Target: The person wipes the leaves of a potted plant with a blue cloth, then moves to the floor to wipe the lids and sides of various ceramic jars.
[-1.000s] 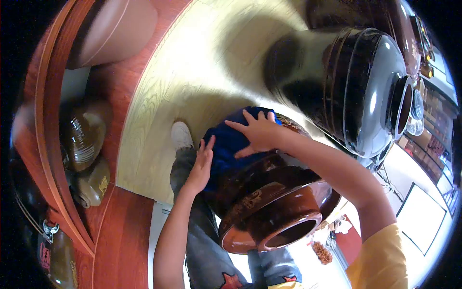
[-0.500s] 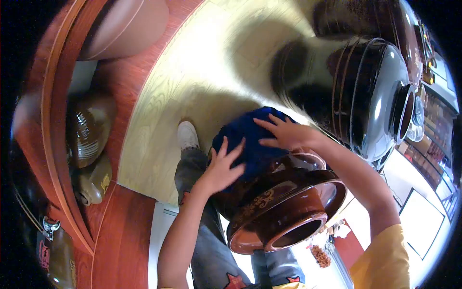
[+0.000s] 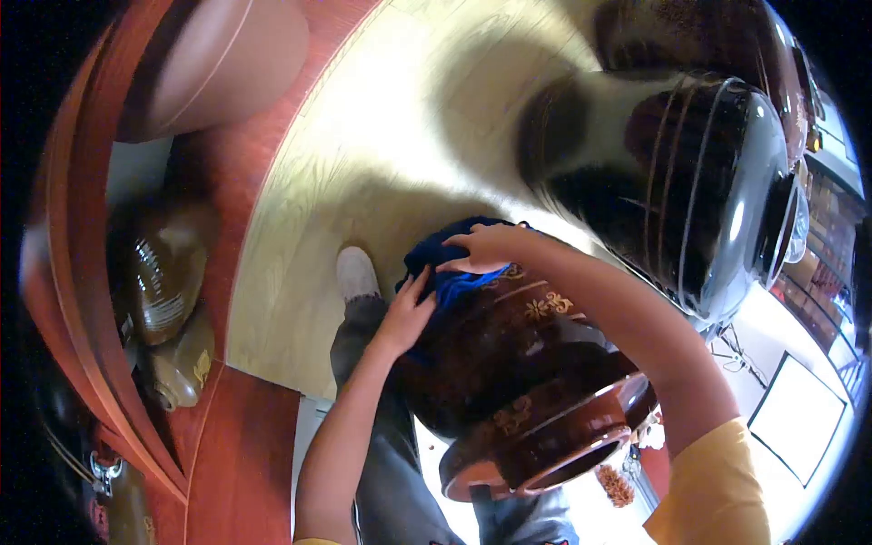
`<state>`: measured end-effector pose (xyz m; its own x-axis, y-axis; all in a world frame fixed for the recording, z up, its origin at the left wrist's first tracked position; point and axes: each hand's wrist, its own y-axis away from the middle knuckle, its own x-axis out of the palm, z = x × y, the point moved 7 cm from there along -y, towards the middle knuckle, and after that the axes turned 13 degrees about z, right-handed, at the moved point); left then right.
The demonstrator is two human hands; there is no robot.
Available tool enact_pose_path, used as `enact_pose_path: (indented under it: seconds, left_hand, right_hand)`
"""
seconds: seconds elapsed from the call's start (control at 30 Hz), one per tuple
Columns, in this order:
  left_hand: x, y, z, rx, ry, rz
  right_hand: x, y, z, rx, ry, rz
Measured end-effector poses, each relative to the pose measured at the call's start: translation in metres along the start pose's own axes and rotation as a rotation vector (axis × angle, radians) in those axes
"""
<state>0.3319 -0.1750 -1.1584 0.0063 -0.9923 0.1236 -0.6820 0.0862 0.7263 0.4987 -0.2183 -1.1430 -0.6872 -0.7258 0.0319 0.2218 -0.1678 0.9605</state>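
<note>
A large brown glazed jar (image 3: 490,363) with gold flower patterns leans between my legs, its wide rim and mouth facing down toward me. A dark blue cloth (image 3: 468,283) lies bunched over the far part of the jar's body. My right hand (image 3: 490,249) presses on the cloth from above with bent fingers gripping it. At the cloth's left edge, my left hand (image 3: 409,318) has its fingertips against the fabric, holding it. Part of the jar's far end is hidden under the cloth and my hands.
A big black glazed jar (image 3: 663,173) stands close on the right, with another dark jar (image 3: 690,41) behind it. On the left, a red wooden shelf (image 3: 245,436) holds a brown ribbed jar (image 3: 163,272). My shoe (image 3: 356,272) rests on the wooden floor.
The cloth, spread wide before, is now bunched smaller, baring more of the jar's patterned side. My right hand has moved left, closer to my left hand, and both hands' spread fingers have drawn in.
</note>
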Motion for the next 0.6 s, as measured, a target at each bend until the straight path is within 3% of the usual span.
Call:
enact_pose_path:
  seconds: [0.07, 0.13, 0.2, 0.27, 0.33, 0.43, 0.6]
  left_hand:
    - [0.004, -0.027, 0.037, -0.085, 0.174, 0.206]
    - [-0.001, -0.05, 0.055, -0.05, 0.181, 0.242]
    - [0.002, -0.068, 0.07, -0.145, 0.231, 0.366]
    - [0.012, -0.086, 0.098, -0.089, 0.296, 0.364]
    - [0.014, -0.098, 0.111, -0.193, 0.632, 0.295]
    - [0.023, -0.105, 0.108, -0.349, 0.861, 0.305]
    - [0.036, -0.127, 0.148, -0.387, 0.917, 0.381]
  right_hand:
    - [0.012, -0.039, -0.003, -0.104, -0.053, 0.288]
    - [0.016, -0.075, -0.019, -0.108, -0.032, 0.309]
    - [0.027, -0.105, -0.03, -0.167, -0.098, 0.438]
    - [0.033, -0.115, -0.047, -0.093, -0.197, 0.529]
    - [0.035, -0.121, -0.062, -0.01, -0.262, 0.572]
    - [0.048, -0.137, -0.085, 0.055, -0.436, 0.621]
    - [0.057, -0.134, -0.104, 0.282, -0.597, 0.658]
